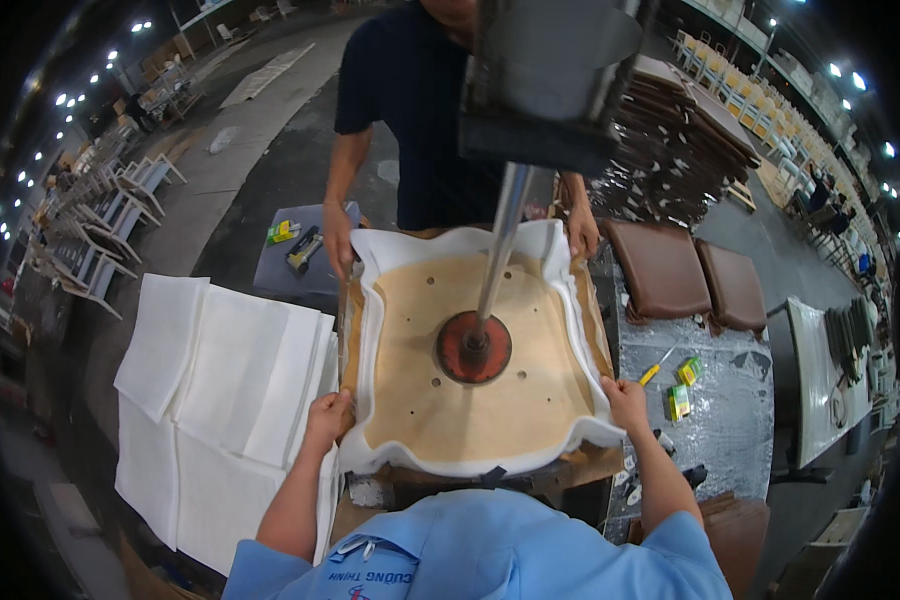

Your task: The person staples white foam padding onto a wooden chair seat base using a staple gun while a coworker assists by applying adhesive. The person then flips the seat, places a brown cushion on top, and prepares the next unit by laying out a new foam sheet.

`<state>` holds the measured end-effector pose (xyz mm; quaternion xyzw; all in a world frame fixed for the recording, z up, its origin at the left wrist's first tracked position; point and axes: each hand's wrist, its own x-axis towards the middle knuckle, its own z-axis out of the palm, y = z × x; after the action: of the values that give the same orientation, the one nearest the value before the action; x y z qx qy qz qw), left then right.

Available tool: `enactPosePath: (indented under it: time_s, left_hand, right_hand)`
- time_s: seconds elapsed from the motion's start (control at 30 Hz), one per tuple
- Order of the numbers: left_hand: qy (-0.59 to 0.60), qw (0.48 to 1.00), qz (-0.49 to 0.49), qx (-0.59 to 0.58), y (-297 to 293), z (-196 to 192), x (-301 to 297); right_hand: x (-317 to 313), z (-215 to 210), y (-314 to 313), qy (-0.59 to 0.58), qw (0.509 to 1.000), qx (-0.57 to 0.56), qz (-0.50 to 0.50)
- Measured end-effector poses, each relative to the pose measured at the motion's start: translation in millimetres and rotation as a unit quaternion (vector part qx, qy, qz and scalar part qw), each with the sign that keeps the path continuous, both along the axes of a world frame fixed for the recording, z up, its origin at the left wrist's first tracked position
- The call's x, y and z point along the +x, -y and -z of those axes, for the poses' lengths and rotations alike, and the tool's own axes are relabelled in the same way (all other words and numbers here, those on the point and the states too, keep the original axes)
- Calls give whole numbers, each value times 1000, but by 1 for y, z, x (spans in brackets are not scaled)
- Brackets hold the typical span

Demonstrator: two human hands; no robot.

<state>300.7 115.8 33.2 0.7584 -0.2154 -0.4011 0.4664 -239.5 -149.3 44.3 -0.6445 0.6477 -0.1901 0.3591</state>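
A wooden seat board lies in the middle, with white foam padding curling up all round its edge. A press rod's round red foot rests on the board's centre. Brown cover material shows outside the foam. My left hand is closed on the cover at the near left edge. At the near right corner my right hand is closed too, on the cover beside the foam; its fingertips are partly hidden. Across from me, another person's hands are at the two far corners.
White foam sheets are stacked at left. On the right table lie brown cushions, a yellow-handled tool and small green-yellow boxes. The press's dark body hangs above. A staple gun lies on the far left surface.
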Motion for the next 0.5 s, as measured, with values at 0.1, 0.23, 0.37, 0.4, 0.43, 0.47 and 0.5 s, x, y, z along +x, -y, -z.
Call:
enactPosePath:
  time_s: [0.1,0.23,0.37,0.4,0.43,0.47,0.5]
  left_hand:
    - [266,961,49,59,12,-21,14]
    - [280,955,45,-87,69,-52,-29]
    - [262,958,101,-56,108,-34,-90]
    - [314,941,107,-71,128,-21,-109]
    - [369,920,108,-71,135,-9,-118]
    - [376,911,147,-83,144,-6,-131]
    - [391,900,178,-74,137,1,-129]
  right_hand:
    - [-5,-24,12,-78,994,-43,-59]
    - [41,-66,32,-27,986,-159,-51]
    - [165,-47,12,88,981,-115,-130]
    - [175,-31,9,99,961,-213,-148]
    - [187,-22,2,95,964,-201,-149]
    - [179,-9,3,61,969,-197,-134]
    - [174,-1,-3,-19,971,-189,-148]
